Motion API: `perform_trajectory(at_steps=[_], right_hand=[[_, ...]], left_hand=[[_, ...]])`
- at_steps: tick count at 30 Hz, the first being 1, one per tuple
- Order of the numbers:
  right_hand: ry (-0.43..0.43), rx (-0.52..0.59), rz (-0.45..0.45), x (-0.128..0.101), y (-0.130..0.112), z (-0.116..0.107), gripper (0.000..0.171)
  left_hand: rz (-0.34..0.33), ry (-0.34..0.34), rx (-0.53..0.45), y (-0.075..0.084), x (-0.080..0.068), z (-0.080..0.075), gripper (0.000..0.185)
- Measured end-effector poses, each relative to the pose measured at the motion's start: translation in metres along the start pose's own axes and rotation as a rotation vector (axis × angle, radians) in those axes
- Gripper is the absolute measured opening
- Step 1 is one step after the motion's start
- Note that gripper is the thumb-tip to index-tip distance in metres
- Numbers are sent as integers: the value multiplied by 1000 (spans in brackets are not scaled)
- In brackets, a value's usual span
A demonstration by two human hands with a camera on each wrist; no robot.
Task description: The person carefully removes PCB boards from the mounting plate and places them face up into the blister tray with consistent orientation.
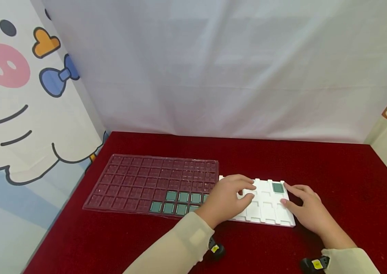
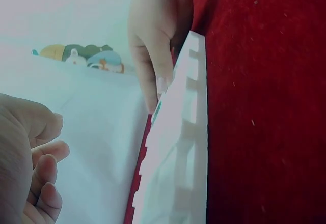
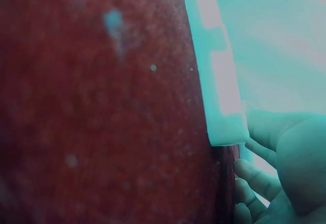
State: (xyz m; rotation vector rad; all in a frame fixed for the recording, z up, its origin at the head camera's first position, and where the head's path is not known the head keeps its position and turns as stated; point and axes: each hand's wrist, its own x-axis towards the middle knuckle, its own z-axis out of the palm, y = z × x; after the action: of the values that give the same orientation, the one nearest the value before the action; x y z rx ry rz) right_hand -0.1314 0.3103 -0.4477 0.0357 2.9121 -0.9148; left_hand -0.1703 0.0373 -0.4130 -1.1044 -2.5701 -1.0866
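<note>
Red cloth is covering the tabletop (image 1: 333, 179). A clear plastic tray (image 1: 135, 179) w/ many small pockets is lying at left, a few green chips (image 1: 176, 202) sitting in its near rows. Just right of it, a white foam tray (image 1: 268, 213) is lying flat. Left hand (image 1: 229, 199) is resting on the foam tray, fingers loosely bent, gripping nothing. Right hand (image 1: 308, 209) is touching its right edge, fingers relaxed. One green chip (image 1: 278, 187) is sitting in a far pocket.
</note>
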Motion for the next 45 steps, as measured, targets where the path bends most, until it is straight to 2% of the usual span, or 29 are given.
perform_trajectory(at_steps=[18,32,45], right_hand=[[0,12,2,0,-5,0,68],[-4,16,3,-3,-4,-3,67],[-5,8,0,-1,-3,-2,67]], left_hand=[[36,-1,-25,9,22,11,23],[-8,-2,-56,12,29,28,24],[-51,-22,-19,10,38,39,25]])
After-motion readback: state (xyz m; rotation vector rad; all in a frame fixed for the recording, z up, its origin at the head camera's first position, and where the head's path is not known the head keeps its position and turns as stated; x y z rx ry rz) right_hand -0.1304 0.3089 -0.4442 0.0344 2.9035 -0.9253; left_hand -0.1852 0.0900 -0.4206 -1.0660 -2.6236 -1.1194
